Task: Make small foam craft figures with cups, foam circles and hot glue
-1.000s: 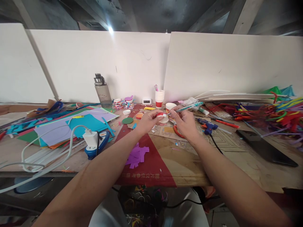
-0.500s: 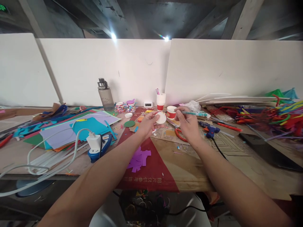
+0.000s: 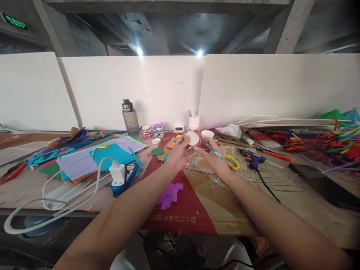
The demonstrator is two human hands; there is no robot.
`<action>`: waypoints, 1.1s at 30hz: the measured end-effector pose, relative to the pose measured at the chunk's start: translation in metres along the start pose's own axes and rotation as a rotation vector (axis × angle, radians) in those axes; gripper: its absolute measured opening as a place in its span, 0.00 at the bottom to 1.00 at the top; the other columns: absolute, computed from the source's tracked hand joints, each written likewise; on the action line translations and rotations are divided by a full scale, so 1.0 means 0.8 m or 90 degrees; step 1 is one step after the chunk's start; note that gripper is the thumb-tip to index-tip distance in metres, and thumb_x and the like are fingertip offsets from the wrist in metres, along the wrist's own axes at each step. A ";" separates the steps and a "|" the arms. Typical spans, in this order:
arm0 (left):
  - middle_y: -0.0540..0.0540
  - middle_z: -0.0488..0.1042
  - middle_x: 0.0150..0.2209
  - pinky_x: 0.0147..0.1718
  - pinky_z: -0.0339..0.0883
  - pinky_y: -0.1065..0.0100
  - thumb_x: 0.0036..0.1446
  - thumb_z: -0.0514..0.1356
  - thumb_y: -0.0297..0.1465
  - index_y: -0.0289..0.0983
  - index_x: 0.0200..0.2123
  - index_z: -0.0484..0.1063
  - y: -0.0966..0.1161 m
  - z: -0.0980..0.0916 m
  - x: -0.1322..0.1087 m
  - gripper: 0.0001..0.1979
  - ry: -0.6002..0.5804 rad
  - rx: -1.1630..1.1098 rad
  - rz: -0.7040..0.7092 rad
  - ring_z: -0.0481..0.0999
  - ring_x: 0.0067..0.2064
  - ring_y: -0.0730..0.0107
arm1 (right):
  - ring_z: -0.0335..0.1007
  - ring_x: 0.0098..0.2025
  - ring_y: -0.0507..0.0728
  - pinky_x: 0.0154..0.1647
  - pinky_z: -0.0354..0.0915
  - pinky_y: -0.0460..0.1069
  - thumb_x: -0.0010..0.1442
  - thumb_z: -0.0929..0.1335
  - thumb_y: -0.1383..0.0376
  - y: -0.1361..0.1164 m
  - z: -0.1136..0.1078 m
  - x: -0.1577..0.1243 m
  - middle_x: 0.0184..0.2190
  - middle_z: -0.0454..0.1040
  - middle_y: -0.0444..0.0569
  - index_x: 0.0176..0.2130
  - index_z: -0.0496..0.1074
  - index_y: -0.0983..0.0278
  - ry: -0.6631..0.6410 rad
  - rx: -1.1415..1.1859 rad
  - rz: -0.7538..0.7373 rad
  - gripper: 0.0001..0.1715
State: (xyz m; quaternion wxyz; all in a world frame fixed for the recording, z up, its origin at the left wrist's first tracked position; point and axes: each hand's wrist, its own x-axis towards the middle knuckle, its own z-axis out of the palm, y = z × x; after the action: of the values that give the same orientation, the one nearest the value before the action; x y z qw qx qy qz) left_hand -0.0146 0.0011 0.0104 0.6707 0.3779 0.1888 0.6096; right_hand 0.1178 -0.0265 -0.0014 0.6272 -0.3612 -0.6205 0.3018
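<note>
My left hand (image 3: 181, 153) is closed on a round white disc (image 3: 192, 138), with the thumb over its edge and its flat face toward me. My right hand (image 3: 212, 153) is closed around a slim teal pen (image 3: 213, 149) that slants down over the back of the hand. The right fingertips are close to the disc's lower right edge; I cannot tell whether they touch it. Just behind the hands stand a paper cup (image 3: 207, 133) and a stack of white paper cups (image 3: 194, 122) with pens in the top one. Yellow-handled scissors (image 3: 234, 163) lie beside my right hand.
Purple paper strips (image 3: 171, 194) lie on the red sheet in front. To the left are coloured paper sheets (image 3: 74, 163), a power strip (image 3: 126, 180) with a white cable, and a bottle (image 3: 131, 122). On the right lie a glue gun (image 3: 254, 159) and a black phone (image 3: 323, 183).
My right hand has come left toward the disc, and the pen now points down to the right. The yellow scissor handle has come into sight. The whole view has shifted slightly.
</note>
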 end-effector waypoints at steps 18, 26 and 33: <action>0.46 0.77 0.42 0.44 0.65 0.66 0.46 0.68 0.28 0.37 0.42 0.75 -0.005 -0.003 -0.009 0.17 -0.090 0.379 0.013 0.74 0.42 0.68 | 0.65 0.31 0.54 0.35 0.63 0.50 0.54 0.68 0.63 -0.011 -0.035 0.004 0.31 0.71 0.43 0.44 0.69 0.60 -0.001 -0.226 -0.119 0.16; 0.42 0.78 0.44 0.47 0.66 0.62 0.53 0.65 0.36 0.35 0.43 0.77 0.014 -0.009 0.001 0.15 -0.231 0.539 0.096 0.75 0.45 0.63 | 0.65 0.30 0.54 0.35 0.63 0.50 0.57 0.67 0.62 -0.019 -0.038 0.001 0.32 0.72 0.44 0.46 0.69 0.60 -0.068 -0.325 -0.184 0.15; 0.43 0.78 0.43 0.47 0.65 0.63 0.53 0.64 0.35 0.35 0.42 0.75 0.012 -0.009 0.000 0.14 -0.174 0.493 0.127 0.74 0.45 0.64 | 0.71 0.37 0.57 0.41 0.67 0.52 0.62 0.65 0.56 -0.040 -0.035 -0.001 0.38 0.76 0.48 0.45 0.71 0.60 0.018 -0.202 -0.142 0.14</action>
State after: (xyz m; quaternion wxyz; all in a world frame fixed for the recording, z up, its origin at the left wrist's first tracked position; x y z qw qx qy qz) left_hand -0.0264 0.0027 0.0128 0.4356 0.6960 0.2761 0.4997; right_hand 0.1434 -0.0470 0.0251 0.6004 -0.3886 -0.6879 0.1236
